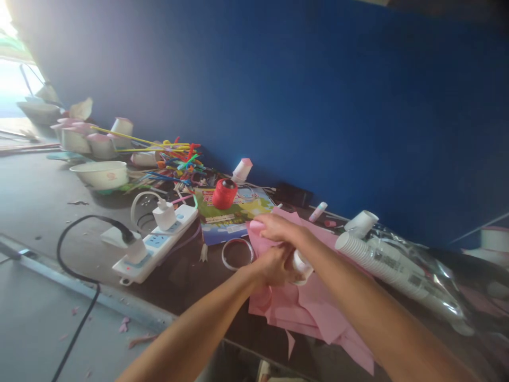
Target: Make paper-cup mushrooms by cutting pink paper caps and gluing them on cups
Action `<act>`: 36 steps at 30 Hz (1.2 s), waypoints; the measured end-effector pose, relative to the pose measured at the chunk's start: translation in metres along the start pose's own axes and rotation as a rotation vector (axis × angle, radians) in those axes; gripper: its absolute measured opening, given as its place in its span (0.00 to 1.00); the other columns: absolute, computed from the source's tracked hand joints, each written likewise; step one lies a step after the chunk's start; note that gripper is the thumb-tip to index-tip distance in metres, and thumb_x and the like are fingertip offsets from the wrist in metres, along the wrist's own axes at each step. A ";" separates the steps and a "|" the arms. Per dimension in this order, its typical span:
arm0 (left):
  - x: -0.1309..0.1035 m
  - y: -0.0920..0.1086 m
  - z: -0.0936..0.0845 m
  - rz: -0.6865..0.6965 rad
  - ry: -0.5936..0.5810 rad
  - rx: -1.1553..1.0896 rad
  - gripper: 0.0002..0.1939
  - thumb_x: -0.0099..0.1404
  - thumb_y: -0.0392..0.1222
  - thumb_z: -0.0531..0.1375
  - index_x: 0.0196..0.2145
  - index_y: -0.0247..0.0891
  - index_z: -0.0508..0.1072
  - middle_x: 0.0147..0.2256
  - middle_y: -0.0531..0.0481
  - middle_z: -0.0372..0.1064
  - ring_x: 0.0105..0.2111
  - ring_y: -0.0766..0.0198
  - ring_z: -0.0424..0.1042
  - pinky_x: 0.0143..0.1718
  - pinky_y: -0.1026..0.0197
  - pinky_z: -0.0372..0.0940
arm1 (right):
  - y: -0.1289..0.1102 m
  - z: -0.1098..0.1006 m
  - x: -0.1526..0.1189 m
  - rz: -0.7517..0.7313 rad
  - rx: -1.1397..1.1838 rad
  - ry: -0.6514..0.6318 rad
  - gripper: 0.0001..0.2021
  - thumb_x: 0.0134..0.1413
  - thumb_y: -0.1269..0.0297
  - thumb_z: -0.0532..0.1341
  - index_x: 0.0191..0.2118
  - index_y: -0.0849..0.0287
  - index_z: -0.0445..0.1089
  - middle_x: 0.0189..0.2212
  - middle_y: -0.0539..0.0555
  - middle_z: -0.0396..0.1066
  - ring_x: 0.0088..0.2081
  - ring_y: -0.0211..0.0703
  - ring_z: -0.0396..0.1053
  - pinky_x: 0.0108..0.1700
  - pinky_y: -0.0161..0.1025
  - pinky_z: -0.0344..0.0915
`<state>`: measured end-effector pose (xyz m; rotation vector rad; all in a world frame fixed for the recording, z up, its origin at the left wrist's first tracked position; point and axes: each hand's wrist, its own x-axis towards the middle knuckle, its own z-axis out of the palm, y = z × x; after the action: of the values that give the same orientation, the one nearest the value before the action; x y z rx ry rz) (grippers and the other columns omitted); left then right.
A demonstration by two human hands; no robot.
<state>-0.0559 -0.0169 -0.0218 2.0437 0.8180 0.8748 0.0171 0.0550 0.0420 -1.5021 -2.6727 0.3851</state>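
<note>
Both my hands meet over a stack of pink paper sheets (318,313) on the dark table. My left hand (278,265) is closed around a white paper cup (303,266), of which only one end shows between my forearms. Over the top reaches my right hand (278,229), with its fingers bent near a rounded pink piece (257,225). Whether that piece belongs to the cup I cannot tell. A ring of tape (237,254) lies just left of my left wrist. Behind my hands a red spool (225,194) stands on a colourful booklet (222,225).
A white power strip (159,244) with plugged-in chargers and a black cable (59,249) occupies the left. Pipe cleaners (183,154), a white bowl (101,175) and pink-topped cups (242,170) stand behind. Nested paper cups (397,281) in plastic lie right, near a glue stick (318,211).
</note>
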 end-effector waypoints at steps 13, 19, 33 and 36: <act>0.004 0.011 -0.011 -0.034 0.072 0.126 0.26 0.51 0.50 0.62 0.46 0.36 0.65 0.41 0.42 0.67 0.40 0.55 0.69 0.40 0.55 0.64 | 0.078 -0.038 -0.156 0.228 0.686 0.454 0.25 0.48 0.60 0.62 0.54 0.54 0.61 0.53 0.55 0.65 0.51 0.48 0.65 0.52 0.46 0.63; 0.006 0.001 -0.007 0.009 0.055 0.184 0.27 0.50 0.45 0.63 0.47 0.36 0.64 0.42 0.41 0.67 0.40 0.54 0.68 0.40 0.55 0.64 | 0.073 -0.005 -0.154 0.169 0.714 0.326 0.26 0.47 0.63 0.62 0.55 0.53 0.61 0.55 0.54 0.62 0.56 0.48 0.60 0.57 0.48 0.57; 0.007 -0.005 -0.004 0.039 0.039 0.257 0.22 0.53 0.48 0.61 0.43 0.34 0.63 0.36 0.46 0.64 0.32 0.60 0.65 0.34 0.59 0.61 | 0.049 -0.010 -0.133 0.129 0.581 0.211 0.26 0.48 0.62 0.62 0.56 0.52 0.61 0.56 0.55 0.60 0.57 0.50 0.58 0.57 0.50 0.56; 0.006 -0.004 -0.006 0.031 0.023 0.257 0.18 0.53 0.48 0.61 0.38 0.35 0.64 0.31 0.49 0.62 0.28 0.64 0.62 0.31 0.61 0.58 | 0.046 -0.008 -0.131 0.113 0.546 0.209 0.27 0.47 0.64 0.61 0.56 0.51 0.61 0.56 0.55 0.61 0.57 0.50 0.58 0.57 0.50 0.57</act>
<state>-0.0578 -0.0076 -0.0208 2.2771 0.9544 0.8480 0.1256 -0.0321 0.0484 -1.4218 -2.0918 0.8310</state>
